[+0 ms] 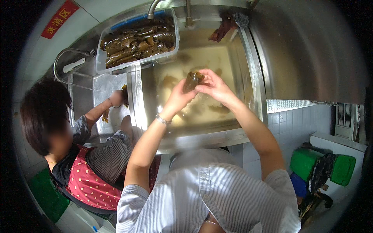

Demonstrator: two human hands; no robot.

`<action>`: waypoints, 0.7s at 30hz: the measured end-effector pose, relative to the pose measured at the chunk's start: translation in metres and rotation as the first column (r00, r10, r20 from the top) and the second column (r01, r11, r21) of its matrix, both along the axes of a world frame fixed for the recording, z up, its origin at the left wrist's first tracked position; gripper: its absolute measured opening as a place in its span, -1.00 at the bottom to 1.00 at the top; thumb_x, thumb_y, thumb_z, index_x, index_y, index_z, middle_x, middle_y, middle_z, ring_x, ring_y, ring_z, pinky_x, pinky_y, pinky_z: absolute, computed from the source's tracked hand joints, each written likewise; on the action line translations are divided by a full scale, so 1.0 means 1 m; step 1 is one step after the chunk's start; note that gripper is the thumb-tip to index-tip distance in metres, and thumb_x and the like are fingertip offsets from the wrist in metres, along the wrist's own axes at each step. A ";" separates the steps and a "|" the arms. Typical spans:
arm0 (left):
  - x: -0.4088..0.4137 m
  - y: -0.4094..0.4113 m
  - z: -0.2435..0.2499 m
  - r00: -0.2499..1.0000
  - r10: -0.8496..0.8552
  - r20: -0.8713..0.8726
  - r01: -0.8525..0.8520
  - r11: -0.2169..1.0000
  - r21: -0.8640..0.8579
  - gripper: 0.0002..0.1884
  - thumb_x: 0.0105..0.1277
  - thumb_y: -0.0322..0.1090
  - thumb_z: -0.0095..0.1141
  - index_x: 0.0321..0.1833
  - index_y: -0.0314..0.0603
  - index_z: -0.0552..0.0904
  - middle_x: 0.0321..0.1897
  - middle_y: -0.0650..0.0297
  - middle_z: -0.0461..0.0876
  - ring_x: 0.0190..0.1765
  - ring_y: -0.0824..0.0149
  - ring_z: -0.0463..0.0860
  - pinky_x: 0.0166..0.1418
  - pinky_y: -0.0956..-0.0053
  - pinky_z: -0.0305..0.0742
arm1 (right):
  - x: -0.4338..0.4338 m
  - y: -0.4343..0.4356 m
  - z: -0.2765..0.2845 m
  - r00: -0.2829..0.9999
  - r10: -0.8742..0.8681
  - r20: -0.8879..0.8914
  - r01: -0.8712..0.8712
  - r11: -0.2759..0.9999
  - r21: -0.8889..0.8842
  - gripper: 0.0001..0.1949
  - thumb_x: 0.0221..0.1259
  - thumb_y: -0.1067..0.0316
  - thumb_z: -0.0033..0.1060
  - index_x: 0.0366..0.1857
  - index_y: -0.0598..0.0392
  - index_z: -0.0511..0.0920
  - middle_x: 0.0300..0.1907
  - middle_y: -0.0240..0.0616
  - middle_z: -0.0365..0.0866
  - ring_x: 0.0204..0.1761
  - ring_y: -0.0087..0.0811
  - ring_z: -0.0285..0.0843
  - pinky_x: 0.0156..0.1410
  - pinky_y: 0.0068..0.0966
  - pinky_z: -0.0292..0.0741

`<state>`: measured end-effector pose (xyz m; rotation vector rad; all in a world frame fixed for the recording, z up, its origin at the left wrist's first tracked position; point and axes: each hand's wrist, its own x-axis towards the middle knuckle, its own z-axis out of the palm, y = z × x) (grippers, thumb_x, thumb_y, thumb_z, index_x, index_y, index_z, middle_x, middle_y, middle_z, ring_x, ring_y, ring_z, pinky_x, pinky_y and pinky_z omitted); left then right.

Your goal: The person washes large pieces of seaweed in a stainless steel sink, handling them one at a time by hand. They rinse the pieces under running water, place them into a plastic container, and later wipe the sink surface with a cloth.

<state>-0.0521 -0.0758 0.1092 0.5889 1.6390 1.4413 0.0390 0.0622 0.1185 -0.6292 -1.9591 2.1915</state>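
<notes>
A rolled-up sheet of brown-green kelp (192, 80) is held over the right sink basin. My left hand (183, 94) grips the roll from below and the left side. At its upper right end, my right hand (214, 87) pinches the roll's edge between thumb and fingers. Below both hands, the metal sink (244, 136) holds cloudy yellowish water (204, 110) with dark pieces under the surface. A clear plastic box (137, 65) full of similar glossy kelp rolls (140, 43) sits across the back left of the sink.
At the left basin, a co-worker's hand (117, 98) holds dark kelp under a running hose (55, 65). A faucet (151, 11) overhangs the box. A scrubber (241, 20) and dark red cloth (222, 30) lie at the back right corner. A metal panel (306, 58) stands right.
</notes>
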 end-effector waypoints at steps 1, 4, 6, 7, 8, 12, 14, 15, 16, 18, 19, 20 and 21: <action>-0.001 -0.001 0.005 0.989 0.023 0.146 -0.019 0.999 -0.031 -0.70 0.14 -0.41 0.13 -0.05 -0.20 0.44 -0.48 0.40 0.51 -0.45 0.58 0.47 -0.38 0.70 0.36 | 0.001 0.000 -0.001 1.000 0.029 0.001 -0.029 0.999 -0.029 -0.70 0.04 0.45 0.22 -0.12 0.18 0.44 -0.25 -0.28 0.54 -0.16 -0.51 0.46 -0.03 -0.57 0.41; -0.001 0.000 -0.006 0.948 0.023 0.316 -0.065 0.990 0.124 -0.74 0.19 -0.44 0.07 -0.06 -0.22 0.42 -0.47 0.34 0.50 -0.44 0.52 0.48 -0.36 0.66 0.40 | 0.004 -0.004 0.000 0.997 0.078 -0.002 -0.078 0.991 -0.109 -0.74 0.09 0.46 0.15 -0.11 0.20 0.44 -0.23 -0.29 0.55 -0.17 -0.54 0.45 -0.03 -0.58 0.39; -0.001 0.002 -0.004 0.915 -0.022 0.403 -0.070 0.975 0.211 -0.74 0.20 -0.46 0.03 -0.05 -0.27 0.40 -0.44 0.29 0.50 -0.43 0.48 0.49 -0.34 0.61 0.42 | 0.003 -0.006 0.000 0.999 0.038 -0.006 -0.039 0.988 -0.147 -0.76 0.10 0.45 0.14 -0.14 0.20 0.44 -0.26 -0.31 0.54 -0.20 -0.56 0.44 -0.08 -0.59 0.39; -0.001 0.002 -0.003 0.913 -0.044 0.407 -0.051 0.974 0.220 -0.74 0.20 -0.46 0.03 -0.05 -0.27 0.39 -0.44 0.28 0.50 -0.43 0.47 0.49 -0.34 0.60 0.42 | 0.003 -0.006 -0.001 1.000 0.017 -0.008 -0.018 0.986 -0.166 -0.78 0.10 0.45 0.14 -0.16 0.20 0.45 -0.27 -0.32 0.54 -0.22 -0.57 0.43 -0.10 -0.60 0.38; -0.002 0.003 -0.001 0.910 -0.067 0.410 -0.032 0.973 0.230 -0.74 0.20 -0.46 0.03 -0.05 -0.27 0.39 -0.44 0.28 0.50 -0.43 0.47 0.49 -0.33 0.59 0.43 | 0.003 -0.004 -0.006 1.000 0.014 -0.009 -0.015 0.980 -0.199 -0.79 0.10 0.44 0.13 -0.18 0.19 0.45 -0.29 -0.33 0.54 -0.24 -0.57 0.43 -0.13 -0.60 0.37; -0.005 0.002 0.011 0.894 -0.107 0.434 -0.007 0.968 0.252 -0.74 0.22 -0.43 0.04 -0.06 -0.27 0.37 -0.37 0.23 0.52 -0.35 0.43 0.53 -0.26 0.57 0.46 | 0.004 -0.003 -0.013 1.000 -0.011 -0.023 0.003 0.954 -0.300 -0.83 0.10 0.41 0.14 -0.24 0.16 0.45 -0.34 -0.36 0.52 -0.28 -0.59 0.41 -0.21 -0.62 0.35; -0.005 0.002 0.014 0.913 -0.033 0.406 -0.060 0.975 0.215 -0.75 0.22 -0.42 0.05 -0.07 -0.27 0.38 -0.32 0.23 0.52 -0.29 0.44 0.53 -0.20 0.59 0.46 | 0.002 -0.005 -0.012 0.999 -0.033 -0.030 0.021 0.942 -0.335 -0.83 0.09 0.40 0.15 -0.25 0.14 0.45 -0.35 -0.36 0.51 -0.31 -0.59 0.41 -0.23 -0.63 0.35; -0.003 0.003 0.012 0.931 0.029 0.364 -0.105 0.976 0.192 -0.76 0.23 -0.42 0.05 -0.07 -0.28 0.38 -0.30 0.24 0.53 -0.26 0.45 0.53 -0.17 0.60 0.45 | 0.000 -0.006 -0.013 0.998 -0.045 -0.032 0.031 0.935 -0.352 -0.82 0.09 0.40 0.16 -0.25 0.14 0.45 -0.35 -0.37 0.50 -0.33 -0.58 0.41 -0.23 -0.63 0.35; -0.001 0.004 0.010 0.943 0.092 0.319 -0.153 0.973 0.171 -0.76 0.23 -0.42 0.05 -0.08 -0.28 0.39 -0.28 0.25 0.53 -0.23 0.46 0.53 -0.14 0.61 0.45 | -0.002 -0.006 -0.013 0.998 -0.057 -0.034 0.040 0.928 -0.370 -0.82 0.08 0.39 0.16 -0.25 0.13 0.45 -0.35 -0.37 0.50 -0.34 -0.58 0.41 -0.24 -0.63 0.35; -0.001 0.005 0.005 0.966 0.151 0.209 -0.188 0.967 0.170 -0.78 0.25 -0.42 0.04 -0.09 -0.28 0.40 -0.26 0.27 0.53 -0.21 0.49 0.51 -0.11 0.63 0.43 | -0.006 -0.009 -0.016 0.995 -0.095 -0.005 0.086 0.921 -0.380 -0.79 0.12 0.40 0.12 -0.17 0.13 0.43 -0.32 -0.37 0.51 -0.30 -0.57 0.43 -0.18 -0.63 0.37; -0.002 0.005 0.003 0.972 0.181 0.152 -0.207 0.963 0.171 -0.79 0.25 -0.42 0.03 -0.09 -0.29 0.41 -0.26 0.29 0.53 -0.20 0.50 0.51 -0.09 0.64 0.43 | -0.008 -0.010 -0.016 0.994 -0.113 0.010 0.108 0.917 -0.385 -0.78 0.14 0.40 0.10 -0.14 0.12 0.41 -0.30 -0.37 0.51 -0.28 -0.57 0.44 -0.16 -0.63 0.38; -0.004 0.003 0.002 0.966 0.182 0.183 -0.210 0.967 0.143 -0.81 0.27 -0.42 0.01 -0.10 -0.29 0.43 -0.24 0.27 0.55 -0.21 0.46 0.54 -0.09 0.60 0.46 | -0.010 -0.012 -0.014 0.991 -0.132 0.008 0.124 0.907 -0.403 -0.78 0.12 0.41 0.11 -0.15 0.13 0.42 -0.34 -0.38 0.50 -0.35 -0.58 0.42 -0.20 -0.64 0.37; -0.009 -0.001 -0.003 0.953 0.138 0.268 -0.185 0.970 0.158 -0.80 0.27 -0.41 0.01 -0.08 -0.29 0.43 -0.24 0.26 0.56 -0.22 0.44 0.56 -0.09 0.59 0.47 | -0.011 -0.015 -0.009 0.989 -0.145 0.009 0.135 0.895 -0.425 -0.78 0.11 0.41 0.13 -0.16 0.14 0.42 -0.37 -0.39 0.48 -0.42 -0.59 0.39 -0.25 -0.65 0.36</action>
